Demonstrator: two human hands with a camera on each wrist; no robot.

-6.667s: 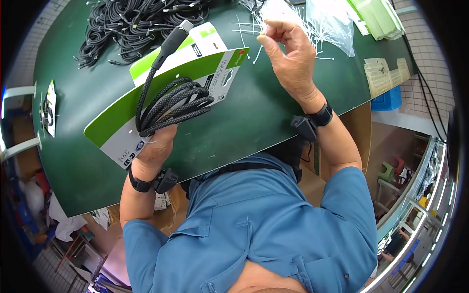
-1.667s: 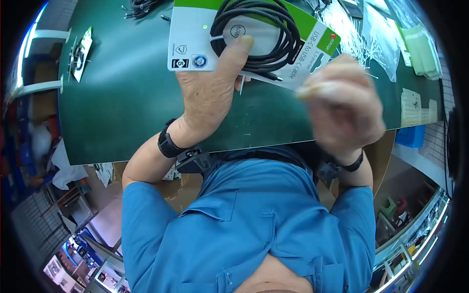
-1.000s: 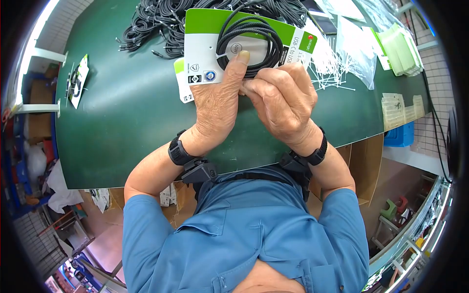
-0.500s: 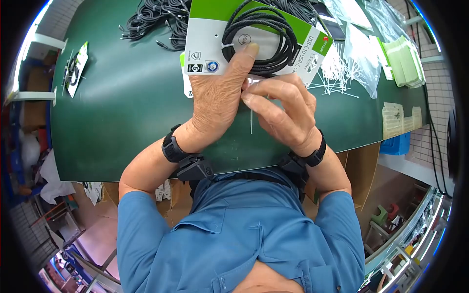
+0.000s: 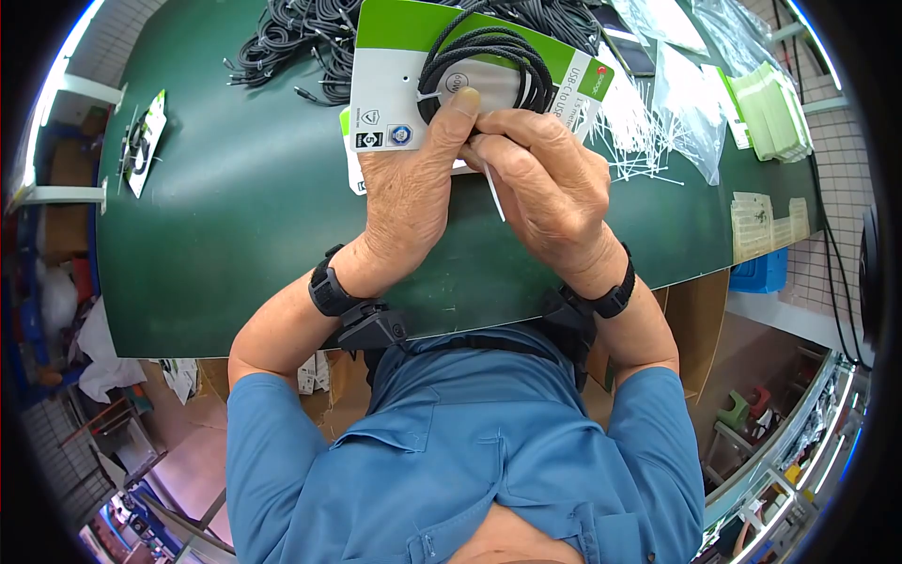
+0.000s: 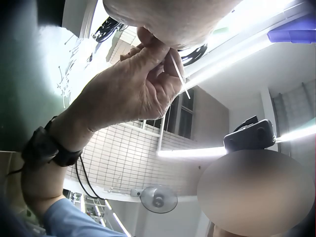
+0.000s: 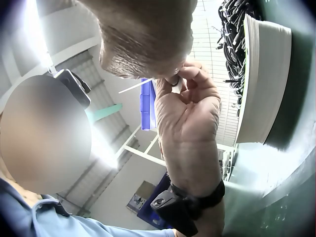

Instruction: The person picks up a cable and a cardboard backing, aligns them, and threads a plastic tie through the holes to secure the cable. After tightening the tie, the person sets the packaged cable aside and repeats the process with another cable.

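Observation:
My left hand (image 5: 409,193) grips a green and white packaging card (image 5: 385,70), its thumb pressing on the coiled black braided USB-C cable (image 5: 537,80) that lies against the card's front. A second card (image 5: 355,174) shows behind its lower left edge. Beside the left thumb, at the coil's lower side, my right hand (image 5: 559,183) pinches a white cable tie (image 5: 498,199), whose tail slants down below the fingers. In the left wrist view the cable tie (image 6: 180,74) sticks out past the fingertips; the left hand covers part of the coil there. Another white tie binds the coil at its left.
A heap of black cables (image 5: 301,47) lies at the back of the green table (image 5: 235,244). Loose cable ties (image 5: 639,146), a plastic bag (image 5: 691,113) and stacked green cards (image 5: 770,113) occupy the right. One packaged cable (image 5: 144,146) sits at the left edge.
The right hand has come from the loose ties to the coil, and the left hand has turned the card to face up. Over the last half second the tie's tail swung from straight to slanting.

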